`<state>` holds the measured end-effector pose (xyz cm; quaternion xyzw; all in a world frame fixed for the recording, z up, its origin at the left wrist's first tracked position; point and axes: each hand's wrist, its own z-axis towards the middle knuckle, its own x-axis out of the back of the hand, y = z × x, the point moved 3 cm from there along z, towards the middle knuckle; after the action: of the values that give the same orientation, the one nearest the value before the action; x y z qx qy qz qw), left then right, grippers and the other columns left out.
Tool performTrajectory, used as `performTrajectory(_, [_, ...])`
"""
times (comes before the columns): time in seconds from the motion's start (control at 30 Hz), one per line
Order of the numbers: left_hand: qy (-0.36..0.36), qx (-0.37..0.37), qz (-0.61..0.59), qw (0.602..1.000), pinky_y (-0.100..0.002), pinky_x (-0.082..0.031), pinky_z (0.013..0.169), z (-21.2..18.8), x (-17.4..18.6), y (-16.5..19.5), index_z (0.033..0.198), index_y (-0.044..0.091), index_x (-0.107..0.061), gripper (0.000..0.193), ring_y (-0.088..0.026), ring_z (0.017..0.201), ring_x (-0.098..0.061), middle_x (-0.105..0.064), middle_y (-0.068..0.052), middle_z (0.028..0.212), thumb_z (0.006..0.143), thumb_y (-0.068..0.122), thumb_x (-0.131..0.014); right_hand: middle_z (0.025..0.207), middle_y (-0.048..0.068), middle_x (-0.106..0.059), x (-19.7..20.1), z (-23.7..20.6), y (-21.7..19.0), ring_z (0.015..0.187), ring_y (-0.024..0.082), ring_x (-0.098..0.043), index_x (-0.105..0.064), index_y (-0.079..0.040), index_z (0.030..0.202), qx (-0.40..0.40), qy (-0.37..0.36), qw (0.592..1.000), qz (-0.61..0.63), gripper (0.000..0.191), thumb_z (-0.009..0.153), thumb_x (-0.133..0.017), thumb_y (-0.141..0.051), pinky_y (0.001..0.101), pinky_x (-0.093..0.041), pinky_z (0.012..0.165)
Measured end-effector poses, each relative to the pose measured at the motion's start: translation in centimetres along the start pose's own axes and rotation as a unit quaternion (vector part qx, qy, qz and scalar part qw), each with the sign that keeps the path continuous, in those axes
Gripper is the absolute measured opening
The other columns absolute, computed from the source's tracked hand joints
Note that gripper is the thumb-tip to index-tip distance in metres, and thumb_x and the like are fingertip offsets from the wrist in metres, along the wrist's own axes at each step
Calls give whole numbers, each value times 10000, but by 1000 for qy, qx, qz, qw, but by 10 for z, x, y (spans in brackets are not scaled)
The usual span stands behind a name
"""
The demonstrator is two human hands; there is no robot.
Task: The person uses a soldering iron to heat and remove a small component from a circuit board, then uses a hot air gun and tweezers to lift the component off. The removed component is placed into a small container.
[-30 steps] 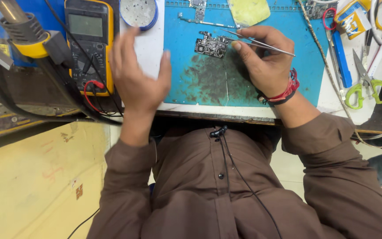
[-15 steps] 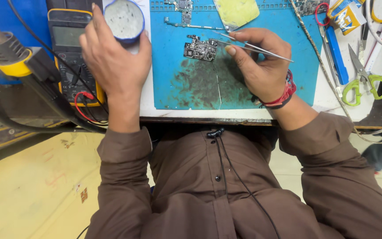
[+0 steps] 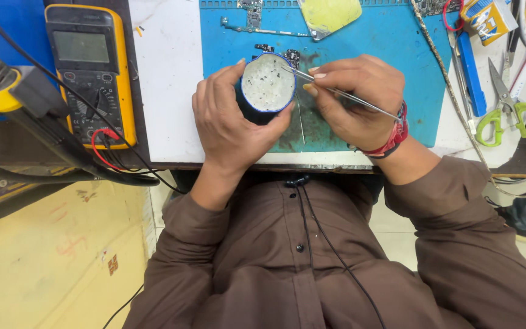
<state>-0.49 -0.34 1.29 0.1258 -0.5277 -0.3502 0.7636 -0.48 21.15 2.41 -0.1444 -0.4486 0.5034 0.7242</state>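
Left hand (image 3: 226, 128): fingers wrapped round small round tin (image 3: 267, 82) | Right hand (image 3: 354, 97): fingers pinching tweezers (image 3: 336, 91), tips at tin's rim | Circuit board (image 3: 290, 58): behind tin, untouched.

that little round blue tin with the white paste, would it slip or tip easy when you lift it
Probably not slippery: the left hand wraps the round tin in a full grip. It looks small and shallow, so likely light. Held tilted, its whitish paste seems to stay put, so spilling looks unlikely while the tweezers dip in.
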Motion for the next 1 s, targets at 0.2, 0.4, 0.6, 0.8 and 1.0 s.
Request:
performTrajectory(0.2, [4, 8, 3, 1000, -409, -475, 977, -2, -2, -3, 1298, 14, -537, 770, -289, 1081, -607, -630, -117, 1206, 788, 393, -971, 1099, 118, -764, -1, 2, 0, 896, 237, -747, -703, -39, 1112, -3, -11, 1000, -18, 210, 982, -852, 32, 306, -536, 757])
performTrajectory(0.4, [10, 5, -3, 1000, -400, -469, 946, -2, -3, -3, 1293, 27, -533, 769, -270, 1066, -615, -638, -104, 1200, 781, 401, -968, 1085, 121, -761, -6, 3, 0, 887, 237, -742, -710, -37, 1114, -8, -15, 999, -29, 218, 983, -873, 24, 308, -535, 756])
performTrajectory(0.6, [15, -7, -7, 1000, -396, -470, 955, -3, -3, -3, 1299, 40, -524, 768, -263, 1077, -616, -639, -96, 1208, 791, 400, -974, 1103, 125, -764, -7, 2, 4, 899, 235, -746, -712, -34, 1133, -22, -20, 999, -13, 214, 998, -872, 13, 302, -541, 773])
performTrajectory(0.8, [17, 0, -9, 1000, -395, -476, 936, -3, -3, -3, 1295, 40, -525, 770, -265, 1065, -616, -640, -96, 1203, 788, 405, -975, 1098, 141, -765, -7, -3, 13, 911, 220, -746, -726, -12, 1120, -67, 16, 995, 70, 181, 1008, -862, 29, 276, -561, 792])
performTrajectory(1.0, [14, 7, -14, 1000, -403, -476, 948, -3, -2, -5, 1308, 28, -528, 773, -273, 1074, -616, -638, -109, 1216, 804, 419, -966, 1082, 150, -756, -7, -9, 20, 911, 204, -737, -721, 2, 1112, -79, 44, 989, 120, 172, 1003, -851, 33, 273, -565, 797])
